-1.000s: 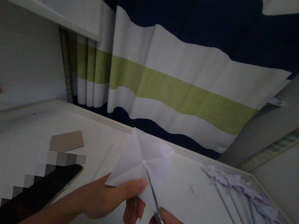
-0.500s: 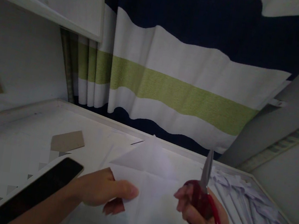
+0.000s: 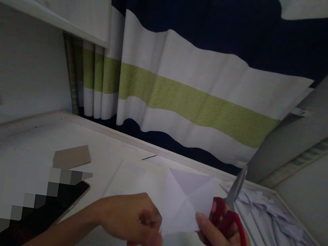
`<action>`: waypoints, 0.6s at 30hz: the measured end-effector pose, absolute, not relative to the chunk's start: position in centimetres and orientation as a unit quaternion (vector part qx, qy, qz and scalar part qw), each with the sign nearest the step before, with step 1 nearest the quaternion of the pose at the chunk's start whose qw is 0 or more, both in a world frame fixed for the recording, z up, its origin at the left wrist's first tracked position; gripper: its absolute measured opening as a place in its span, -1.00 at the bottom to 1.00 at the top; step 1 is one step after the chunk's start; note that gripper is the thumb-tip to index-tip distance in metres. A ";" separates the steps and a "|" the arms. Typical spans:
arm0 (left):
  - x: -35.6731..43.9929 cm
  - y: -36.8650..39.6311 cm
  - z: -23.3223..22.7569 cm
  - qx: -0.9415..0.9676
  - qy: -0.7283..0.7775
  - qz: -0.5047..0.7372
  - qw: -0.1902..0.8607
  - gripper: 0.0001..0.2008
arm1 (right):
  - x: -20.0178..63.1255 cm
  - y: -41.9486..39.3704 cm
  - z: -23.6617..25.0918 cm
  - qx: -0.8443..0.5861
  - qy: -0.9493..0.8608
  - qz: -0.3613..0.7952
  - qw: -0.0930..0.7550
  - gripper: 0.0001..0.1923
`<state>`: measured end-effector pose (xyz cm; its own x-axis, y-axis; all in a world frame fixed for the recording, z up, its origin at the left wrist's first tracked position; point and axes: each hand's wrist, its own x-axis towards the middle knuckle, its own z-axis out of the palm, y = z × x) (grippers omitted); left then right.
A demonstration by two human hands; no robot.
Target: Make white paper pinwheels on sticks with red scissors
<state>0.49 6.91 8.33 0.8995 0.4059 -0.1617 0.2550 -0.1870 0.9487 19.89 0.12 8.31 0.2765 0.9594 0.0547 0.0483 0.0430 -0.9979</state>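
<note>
A small creased sheet of white paper (image 3: 187,203) stands raised between my hands, with fold lines crossing its face. My left hand (image 3: 134,220) is closed at its lower left corner, thumb against the edge; the fingertips behind are partly hidden. My right hand (image 3: 223,241) pinches the lower right edge under its thumb. In that same hand hang red-handled scissors (image 3: 243,244), blades upward and together, the handle loops around the fingers.
At right lies a pile of white paper pieces on thin sticks (image 3: 274,224). A brown card piece (image 3: 72,157) and a dark phone (image 3: 71,197), partly pixelated, are at left. A striped curtain (image 3: 198,99) hangs behind the white table (image 3: 103,139); a shelf (image 3: 48,13) overhangs at upper left.
The paper has turned from a point-up position to a squarer one and moved right. My right thumb now grips its edge, and my left hand has shifted right and turned.
</note>
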 end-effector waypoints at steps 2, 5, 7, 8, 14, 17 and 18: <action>1.4 6.3 8.0 0.773 0.226 0.060 0.589 -0.65 | 19.6 0.2 7.7 -0.576 -0.431 0.375 0.584 -0.71; 2.7 5.0 7.7 0.760 0.205 0.116 0.605 -0.72 | 18.6 0.1 7.3 -0.576 -0.434 0.374 0.583 -0.71; 3.1 4.2 7.9 0.767 0.218 0.164 0.581 -0.72 | 18.0 0.0 7.3 -0.573 -0.444 0.373 0.578 -0.72; 3.1 3.9 8.0 0.768 0.238 0.177 0.568 -0.69 | 17.7 -0.1 7.4 -0.576 -0.449 0.369 0.575 -0.72; 2.5 3.8 8.6 0.757 0.331 0.193 0.528 -0.50 | 17.5 -0.4 7.9 -0.549 -0.464 0.418 0.555 -0.68; 1.9 4.4 8.6 0.709 0.356 0.274 0.544 -0.48 | 17.7 -0.5 8.1 -0.480 -0.485 0.484 0.549 -0.59; 1.7 4.6 8.7 0.688 0.361 0.308 0.549 -0.48 | 17.7 -0.5 8.0 -0.459 -0.492 0.509 0.537 -0.54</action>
<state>1.67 4.56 8.68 0.5503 0.8345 0.0271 0.1592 -0.1367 0.9777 17.72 -0.45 8.04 -0.0012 0.9981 0.0614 -0.0956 0.0610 -0.9935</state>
